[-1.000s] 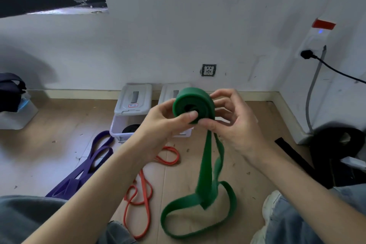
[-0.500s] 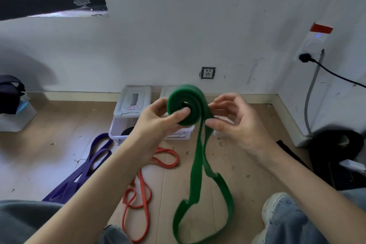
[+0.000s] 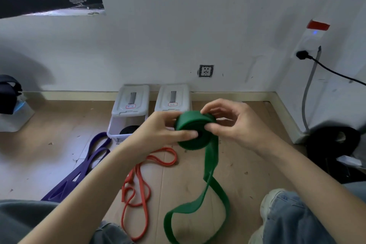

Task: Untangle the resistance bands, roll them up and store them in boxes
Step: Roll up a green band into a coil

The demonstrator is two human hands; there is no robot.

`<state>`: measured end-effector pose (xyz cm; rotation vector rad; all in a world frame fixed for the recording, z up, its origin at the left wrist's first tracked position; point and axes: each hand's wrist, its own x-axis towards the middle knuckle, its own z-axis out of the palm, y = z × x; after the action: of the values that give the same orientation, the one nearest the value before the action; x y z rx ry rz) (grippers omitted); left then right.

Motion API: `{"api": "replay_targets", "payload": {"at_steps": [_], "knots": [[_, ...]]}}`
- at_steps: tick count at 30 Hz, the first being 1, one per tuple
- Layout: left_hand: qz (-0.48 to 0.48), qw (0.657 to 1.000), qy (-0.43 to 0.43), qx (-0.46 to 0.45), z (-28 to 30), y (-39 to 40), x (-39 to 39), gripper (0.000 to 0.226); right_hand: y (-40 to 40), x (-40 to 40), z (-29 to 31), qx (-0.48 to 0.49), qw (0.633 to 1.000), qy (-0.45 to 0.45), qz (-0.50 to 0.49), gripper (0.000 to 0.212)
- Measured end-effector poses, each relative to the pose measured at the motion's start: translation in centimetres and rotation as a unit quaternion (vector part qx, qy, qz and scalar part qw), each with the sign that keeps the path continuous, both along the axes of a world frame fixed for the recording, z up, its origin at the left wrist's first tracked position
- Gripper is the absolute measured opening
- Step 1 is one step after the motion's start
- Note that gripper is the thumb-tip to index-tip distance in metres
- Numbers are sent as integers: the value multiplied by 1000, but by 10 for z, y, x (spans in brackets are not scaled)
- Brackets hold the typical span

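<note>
A wide green resistance band (image 3: 193, 129) is partly wound into a thick roll held in the air. My left hand (image 3: 158, 130) grips the roll's left side, thumb on its front face. My right hand (image 3: 235, 123) pinches its right edge from above and in front. The band's loose tail (image 3: 213, 188) hangs down and loops on the floor. An orange band (image 3: 138, 184) and a purple band (image 3: 83, 168) lie loose on the floor to the left. Two white boxes stand by the wall: the left box (image 3: 126, 123) is open with a black roll (image 3: 128, 129) inside; the right box (image 3: 172, 98) is partly hidden behind my hands.
A wall socket (image 3: 206, 70) sits above the boxes. A black cable (image 3: 336, 73) runs from a plug on the right wall. A dark round object (image 3: 332, 144) stands at the right. A clear container with a black item (image 3: 10, 105) sits at the far left. My knees fill the lower corners.
The roll has come lower and to the right and tilted its top face toward me. More band is wound on; the hanging tail is shorter and has swung.
</note>
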<state>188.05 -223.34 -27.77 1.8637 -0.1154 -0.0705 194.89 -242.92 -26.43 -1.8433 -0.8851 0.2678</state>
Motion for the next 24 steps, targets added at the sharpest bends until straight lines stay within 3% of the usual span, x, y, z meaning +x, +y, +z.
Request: {"api": "replay_targets", "payload": {"at_steps": [3, 5, 7, 10, 13, 15, 17, 19, 21, 24], "knots": [[60, 978, -7, -201, 8, 2, 2, 41, 0, -1, -2, 153, 974, 168, -23, 45], [84, 958, -8, -273, 7, -1, 5, 46, 6, -5, -8, 160, 973, 163, -40, 45], [84, 963, -6, -255, 2, -7, 6, 48, 10, -8, -10, 139, 980, 128, -64, 40], [49, 989, 31, -140, -3, -4, 4, 44, 4, -7, -7, 91, 990, 69, -81, 30], [5, 998, 67, -17, -9, -1, 1, 46, -1, -5, -4, -26, 997, -49, -47, 25], [-8, 998, 53, 22, -13, -5, 0, 42, 0, -7, -5, -75, 994, -78, -13, 28], [2, 999, 42, -30, -12, -7, -1, 41, 1, -8, -8, -33, 999, -14, -7, 32], [41, 988, 44, -140, -8, -5, 0, 46, 0, -9, -12, 44, 995, 83, -22, 47], [73, 973, 35, -215, -7, -1, 2, 50, 1, -10, -16, 97, 988, 119, -31, 49], [53, 988, 36, -139, -6, -1, 3, 47, 0, -9, -15, 81, 994, 68, -42, 45]]}}
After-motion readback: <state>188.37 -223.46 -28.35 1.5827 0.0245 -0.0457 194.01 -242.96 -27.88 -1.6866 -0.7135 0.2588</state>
